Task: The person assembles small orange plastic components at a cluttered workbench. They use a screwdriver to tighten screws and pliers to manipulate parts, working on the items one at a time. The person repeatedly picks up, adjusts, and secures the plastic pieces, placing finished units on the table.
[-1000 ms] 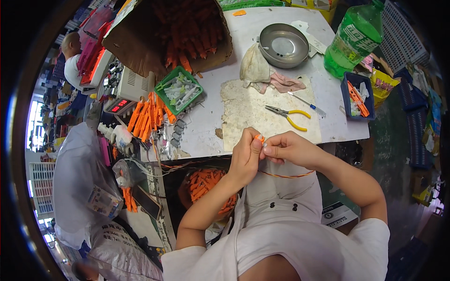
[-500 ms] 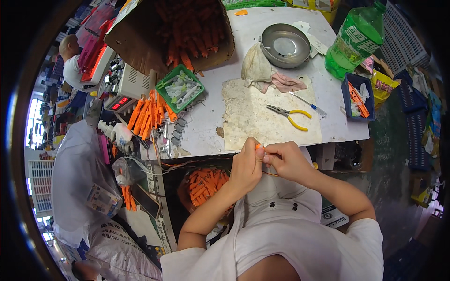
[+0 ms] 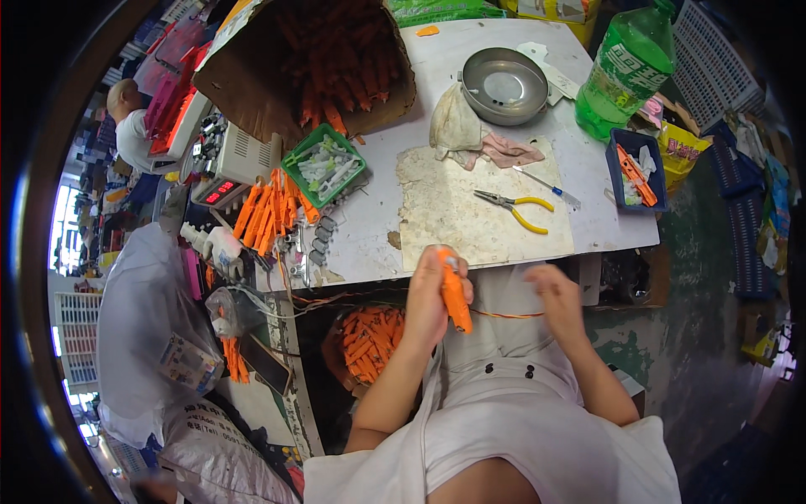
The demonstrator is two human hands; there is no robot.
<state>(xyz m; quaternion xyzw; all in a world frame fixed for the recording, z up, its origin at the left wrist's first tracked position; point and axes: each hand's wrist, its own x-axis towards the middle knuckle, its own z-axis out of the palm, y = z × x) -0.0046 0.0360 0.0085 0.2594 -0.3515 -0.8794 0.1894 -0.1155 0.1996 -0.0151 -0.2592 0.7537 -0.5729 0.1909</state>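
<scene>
My left hand (image 3: 426,298) is closed round a long orange plastic housing (image 3: 456,301) just off the table's front edge, above my lap. The housing tilts, its lower end toward me, and a small grey part shows near its top. Thin orange wires (image 3: 512,316) stretch from beside it toward my right hand (image 3: 558,302). That hand is apart from the housing, its fingers bent and smeared by motion, so whether it holds anything is unclear. Yellow-handled pliers (image 3: 512,206) lie on a stained sheet (image 3: 437,227) beyond my hands.
A carton (image 3: 239,84) of orange pieces, a green basket (image 3: 363,168) of small white parts and loose orange housings (image 3: 267,214) occupy the left side. Farther right are a metal bowl (image 3: 470,80), cloths (image 3: 453,122), a screwdriver (image 3: 541,183), a blue bin (image 3: 620,181) and a green bottle (image 3: 617,84).
My hands were together at the table edge; my right hand has moved away to the right. The housing, mostly hidden before, now shows in my left hand. The view has shifted slightly.
</scene>
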